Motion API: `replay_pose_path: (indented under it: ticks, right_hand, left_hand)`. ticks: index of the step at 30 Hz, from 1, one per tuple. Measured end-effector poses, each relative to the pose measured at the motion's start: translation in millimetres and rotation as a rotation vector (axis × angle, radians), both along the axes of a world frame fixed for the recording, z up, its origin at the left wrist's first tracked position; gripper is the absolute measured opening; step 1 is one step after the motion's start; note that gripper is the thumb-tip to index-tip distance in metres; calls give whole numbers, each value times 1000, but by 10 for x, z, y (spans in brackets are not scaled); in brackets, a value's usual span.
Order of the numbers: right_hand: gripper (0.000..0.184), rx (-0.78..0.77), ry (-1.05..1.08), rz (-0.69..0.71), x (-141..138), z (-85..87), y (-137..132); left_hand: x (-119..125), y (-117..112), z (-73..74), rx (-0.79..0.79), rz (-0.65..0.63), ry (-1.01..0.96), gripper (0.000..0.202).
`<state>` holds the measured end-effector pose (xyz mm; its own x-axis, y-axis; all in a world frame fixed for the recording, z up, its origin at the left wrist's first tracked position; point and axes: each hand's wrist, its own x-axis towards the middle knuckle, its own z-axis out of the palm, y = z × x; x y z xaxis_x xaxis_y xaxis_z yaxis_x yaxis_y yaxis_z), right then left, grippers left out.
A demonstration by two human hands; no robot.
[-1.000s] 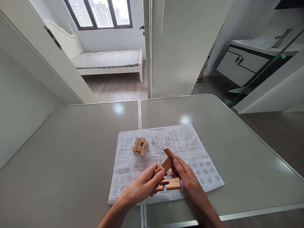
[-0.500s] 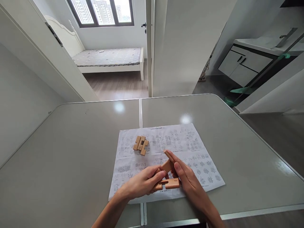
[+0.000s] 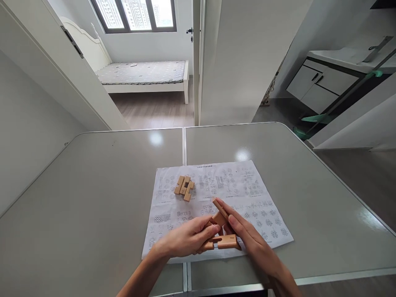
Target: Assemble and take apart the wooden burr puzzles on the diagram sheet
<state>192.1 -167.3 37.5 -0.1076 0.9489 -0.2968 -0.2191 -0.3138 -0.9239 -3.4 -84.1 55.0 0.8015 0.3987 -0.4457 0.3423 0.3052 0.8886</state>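
Note:
Both my hands meet over the near part of a printed instruction sheet [image 3: 247, 185] on the grey table. My left hand [image 3: 185, 237] is closed around notched wooden puzzle bars [image 3: 227, 241], thumb and fingers pinching them. My right hand [image 3: 247, 235] presses its fingers against the same cluster, holding a bar [image 3: 219, 215] that sticks up at an angle. A small assembled group of wooden bars [image 3: 184, 187] lies apart on the sheet's upper left, untouched.
The folding table [image 3: 93, 198] has a seam down its middle and a metal rim at the near edge. Beyond it an open doorway shows a bed [image 3: 145, 76] under a window. A vanity cabinet [image 3: 312, 84] and a green mop [image 3: 312, 119] stand at right.
The held wooden pieces and both hands have sunk slightly toward the sheet. The angled bar is lower and tucked more between my fingers. The separate cluster has not moved.

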Motion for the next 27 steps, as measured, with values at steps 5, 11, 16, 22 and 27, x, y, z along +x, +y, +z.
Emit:
replay_pose_path:
  ticks: [5, 11, 16, 22, 27]
  right_hand:
    - [50, -11, 83, -124, 1, -126, 35]
    - [56, -63, 267, -353, -46, -130, 96]
    - [55, -95, 338, -361, -45, -62, 129]
    - [60, -91, 382, -278, -162, -152, 116]
    - [64, -114, 411, -315, -265, -202, 108]
  left_hand:
    - [39, -38, -49, -10, 65, -14, 47]
    - [12, -67, -114, -124, 148, -103, 43]
    - [29, -67, -143, -76, 165, -125, 46]
    - [114, -55, -100, -7, 176, -162, 45]
    - [154, -59, -60, 34, 160, -150, 48]
